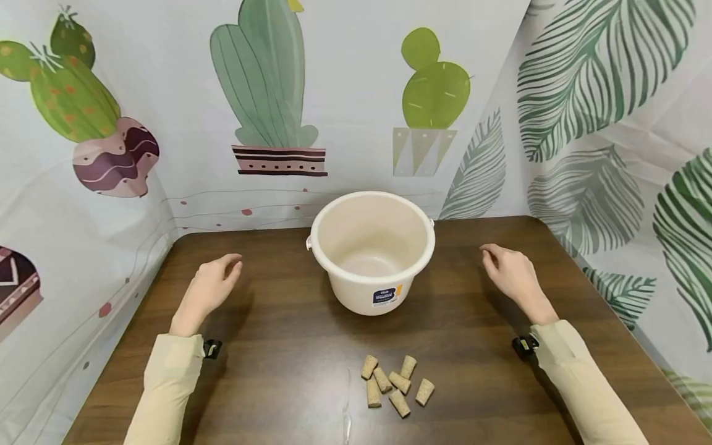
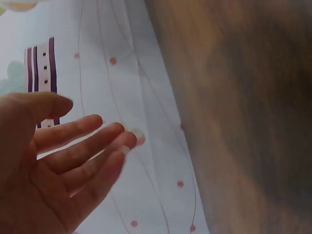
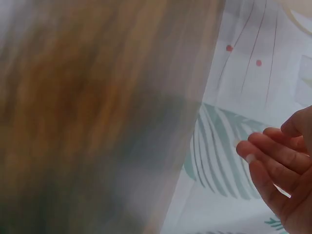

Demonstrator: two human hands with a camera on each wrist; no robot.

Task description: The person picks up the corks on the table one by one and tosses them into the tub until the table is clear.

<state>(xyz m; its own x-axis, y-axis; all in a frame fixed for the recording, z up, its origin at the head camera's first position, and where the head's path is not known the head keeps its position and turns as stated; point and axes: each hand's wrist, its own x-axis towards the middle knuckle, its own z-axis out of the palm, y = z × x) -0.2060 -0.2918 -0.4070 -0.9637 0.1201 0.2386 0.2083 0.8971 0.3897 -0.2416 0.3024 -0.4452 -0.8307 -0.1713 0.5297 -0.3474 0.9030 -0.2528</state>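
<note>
A cream plastic bucket [image 1: 356,287] stands upright at the back middle of the table, its inside bare and a dark label on its front. Several corks [image 1: 399,383] lie loosely grouped in front of it, near the table's front. To the left of the bucket, my left hand [image 1: 206,287] hovers with loosely bent fingers and holds nothing; the left wrist view shows its bare palm [image 2: 58,170]. On the bucket's other side, my right hand [image 1: 513,275] is likewise held in the air, apart from everything, its fingers [image 3: 273,156] relaxed in the right wrist view.
The brown wooden table [image 1: 278,352] ends at the back against a hanging cloth [image 1: 356,111] printed with cacti and leaves. Small lugs [image 1: 309,243] stick out from the bucket's sides. A black strap device [image 1: 212,349] sits at each wrist.
</note>
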